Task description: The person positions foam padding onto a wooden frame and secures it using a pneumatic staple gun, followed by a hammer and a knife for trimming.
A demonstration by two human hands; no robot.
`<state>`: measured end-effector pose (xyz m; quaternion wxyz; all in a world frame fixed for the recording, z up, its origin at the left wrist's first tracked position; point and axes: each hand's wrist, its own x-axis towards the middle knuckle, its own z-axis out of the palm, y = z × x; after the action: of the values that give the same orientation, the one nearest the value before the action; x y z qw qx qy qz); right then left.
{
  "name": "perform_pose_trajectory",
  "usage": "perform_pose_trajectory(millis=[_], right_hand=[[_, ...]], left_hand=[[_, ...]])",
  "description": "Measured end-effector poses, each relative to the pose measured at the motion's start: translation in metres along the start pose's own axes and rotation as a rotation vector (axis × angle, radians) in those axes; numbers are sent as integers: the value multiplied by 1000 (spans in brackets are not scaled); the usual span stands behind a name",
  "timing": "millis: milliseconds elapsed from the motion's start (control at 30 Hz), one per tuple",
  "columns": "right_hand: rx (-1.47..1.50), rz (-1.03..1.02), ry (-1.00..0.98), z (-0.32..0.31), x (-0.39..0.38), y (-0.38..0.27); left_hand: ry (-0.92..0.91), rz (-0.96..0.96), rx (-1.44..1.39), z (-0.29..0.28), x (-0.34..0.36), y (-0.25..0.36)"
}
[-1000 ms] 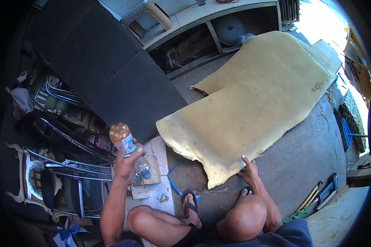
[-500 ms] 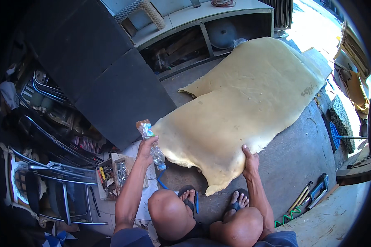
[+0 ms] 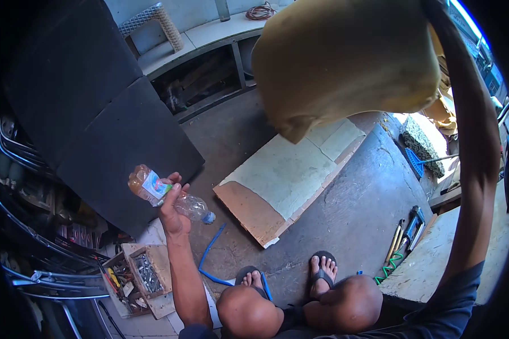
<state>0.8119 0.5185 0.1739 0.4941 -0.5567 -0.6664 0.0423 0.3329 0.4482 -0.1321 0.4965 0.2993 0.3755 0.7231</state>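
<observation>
In my left hand (image 3: 176,212) is a clear plastic bottle (image 3: 193,207), its capped end pointing down to the right and brownish liquid at its base. My left fingers are closed round its middle. My right arm is raised far up at the right, and my right hand (image 3: 434,10) is at the upper edge of a large yellowish foam sheet (image 3: 350,62). The foam hangs from it, lifted off the floor, its lower edge curling. Below lies a worn board (image 3: 288,175) with a pale, peeling surface and bare brown corner.
A wooden box of tools and small hardware (image 3: 152,282) stands by my left forearm. Black padded panels (image 3: 124,152) lean at the left. To the right lie a blue-handled tool (image 3: 415,226), a green coiled hose (image 3: 387,268) and a blue rake (image 3: 415,163). A blue strip (image 3: 208,260) lies near my feet.
My right hand has swung up and away, lifting the foam sheet and uncovering the board beneath. My left hand, still holding the bottle, appears farther left.
</observation>
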Motion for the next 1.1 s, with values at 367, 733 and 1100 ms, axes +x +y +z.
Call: perform_pose_trajectory(millis=[367, 733, 1100], right_hand=[[-487, 193, 238, -195, -157, -4], [-648, 352, 307, -289, -177, 56], [-594, 471, 258, -251, -198, 120]], left_hand=[[-236, -439, 766, -99, 85, -189], [-416, -505, 1082, -112, -52, -215], [-219, -444, 557, -59, -37, -119]])
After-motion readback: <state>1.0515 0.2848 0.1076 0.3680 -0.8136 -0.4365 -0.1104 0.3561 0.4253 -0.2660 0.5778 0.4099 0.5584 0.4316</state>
